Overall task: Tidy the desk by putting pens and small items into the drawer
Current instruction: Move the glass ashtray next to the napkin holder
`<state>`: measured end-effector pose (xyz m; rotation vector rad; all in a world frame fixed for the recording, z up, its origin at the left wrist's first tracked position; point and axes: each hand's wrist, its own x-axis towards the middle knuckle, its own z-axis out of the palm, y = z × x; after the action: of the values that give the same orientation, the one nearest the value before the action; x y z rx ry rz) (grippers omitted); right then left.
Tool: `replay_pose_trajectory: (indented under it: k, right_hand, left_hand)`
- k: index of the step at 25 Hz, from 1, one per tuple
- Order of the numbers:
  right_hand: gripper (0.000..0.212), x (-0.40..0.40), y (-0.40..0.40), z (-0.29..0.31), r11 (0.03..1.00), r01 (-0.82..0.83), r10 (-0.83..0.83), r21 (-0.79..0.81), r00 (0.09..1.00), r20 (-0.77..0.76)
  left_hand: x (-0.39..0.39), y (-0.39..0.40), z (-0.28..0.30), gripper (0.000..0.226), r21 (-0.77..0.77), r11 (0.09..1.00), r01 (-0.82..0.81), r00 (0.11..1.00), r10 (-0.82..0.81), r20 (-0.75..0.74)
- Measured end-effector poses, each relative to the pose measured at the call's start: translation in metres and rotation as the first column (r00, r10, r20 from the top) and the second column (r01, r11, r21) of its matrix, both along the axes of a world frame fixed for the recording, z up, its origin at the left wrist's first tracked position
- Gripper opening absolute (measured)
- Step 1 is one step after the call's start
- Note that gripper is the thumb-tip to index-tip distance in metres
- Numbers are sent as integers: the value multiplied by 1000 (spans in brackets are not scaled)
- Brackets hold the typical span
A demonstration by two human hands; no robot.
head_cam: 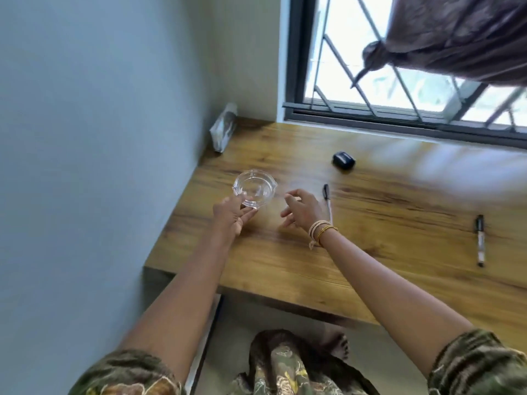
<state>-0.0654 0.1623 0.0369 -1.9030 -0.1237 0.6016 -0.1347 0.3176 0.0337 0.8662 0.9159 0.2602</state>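
A clear glass ashtray (254, 188) sits near the left end of the wooden desk (356, 252). My left hand (229, 215) grips its near rim with thumb and fingers. My right hand (301, 210) hovers just right of the ashtray, fingers spread and curled, holding nothing. A white pen with a black cap (328, 201) lies just beyond my right wrist, partly hidden by it. A second marker (480, 240) lies at the desk's right side. A small black case (343, 162) rests farther back. No drawer is visible.
A crumpled plastic packet (224, 128) leans against the wall at the desk's far left corner. A barred window (399, 67) with a tied-up brown curtain (456, 38) runs behind the desk. A wall borders the desk's left edge.
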Motion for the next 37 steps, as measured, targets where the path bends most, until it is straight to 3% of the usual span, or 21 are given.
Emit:
replay_pose_trajectory:
  k: [3, 6, 12, 20, 24, 29, 33, 36, 37]
  right_hand:
    - [22, -15, 21, -11, 983, -80, 109, -166, 979, 172]
    - [22, -18, 29, -22, 902, -134, 302, -411, 876, 377]
    - [34, 3, 44, -11, 671, -358, 614, -649, 759, 217]
    - [30, 22, 53, -9, 609, -399, 656, -685, 739, 153]
    - [34, 22, 52, -14, 602, -377, 677, -704, 709, 199]
    - [33, 24, 49, -14, 617, -391, 678, -683, 705, 208]
    - [33, 23, 49, -16, 629, -372, 667, -683, 709, 228]
    - [35, 23, 49, -18, 629, -358, 667, -690, 704, 243]
    - [35, 23, 49, -18, 627, -354, 668, -694, 703, 245]
  left_hand:
    - [-13, 32, 6, 35, -11, 995, -100, 995, 100, -10]
    - [-13, 55, 5, 38, -49, 984, -173, 984, 171, -45]
    - [6, 78, 5, 35, -160, 933, -322, 947, 314, -72]
    - [31, 91, 6, 18, -142, 889, -436, 899, 424, -108]
    - [36, 90, 5, 28, 108, 860, -498, 826, 509, -242]
    - [35, 87, 2, 18, 291, 843, -453, 794, 530, -298]
    - [31, 83, 2, 24, 344, 852, -395, 821, 496, -284]
    - [20, 74, 1, 2, 438, 853, -283, 864, 425, -270]
    - [15, 70, 0, 4, 457, 855, -245, 877, 397, -272]
